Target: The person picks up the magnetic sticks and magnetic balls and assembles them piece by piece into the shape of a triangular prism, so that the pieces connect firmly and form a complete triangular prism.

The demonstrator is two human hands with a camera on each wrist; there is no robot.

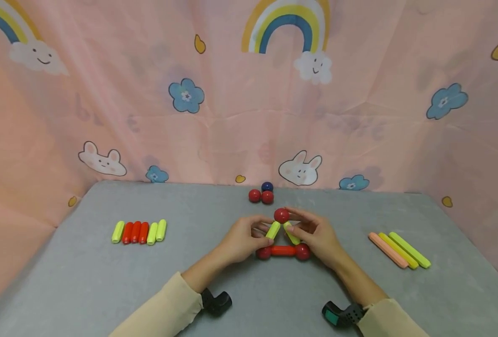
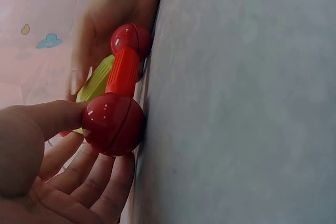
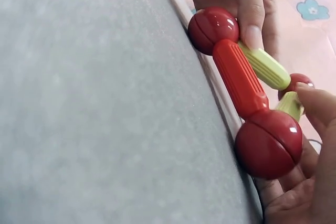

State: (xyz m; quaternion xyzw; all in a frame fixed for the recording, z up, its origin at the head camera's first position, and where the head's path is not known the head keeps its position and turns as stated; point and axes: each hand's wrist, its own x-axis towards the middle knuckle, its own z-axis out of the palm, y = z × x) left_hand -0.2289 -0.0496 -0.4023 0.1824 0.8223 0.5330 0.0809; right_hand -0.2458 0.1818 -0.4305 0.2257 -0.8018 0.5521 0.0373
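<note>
Between the hands is a triangle of magnetic-style rods and balls. A short red rod (image 1: 283, 251) joins a left red ball (image 1: 263, 253) and a right red ball (image 1: 302, 252) on the near side. Two short yellow-green rods, the left one (image 1: 273, 230) and the right one (image 1: 292, 233), slant inward toward a far red ball (image 1: 281, 215). My left hand (image 1: 241, 238) pinches the left yellow-green rod near the left ball. With thumb and fingers, my right hand (image 1: 321, 236) holds the right yellow-green rod, its index finger reaching the far ball.
Two red balls (image 1: 255, 195) and a blue ball (image 1: 267, 186) sit behind the triangle. Several short red and yellow-green rods (image 1: 136, 232) lie in a row at left. Three longer rods (image 1: 393, 250) lie at right on the grey table (image 1: 84, 290). A pink printed cloth (image 1: 232, 135) hangs behind.
</note>
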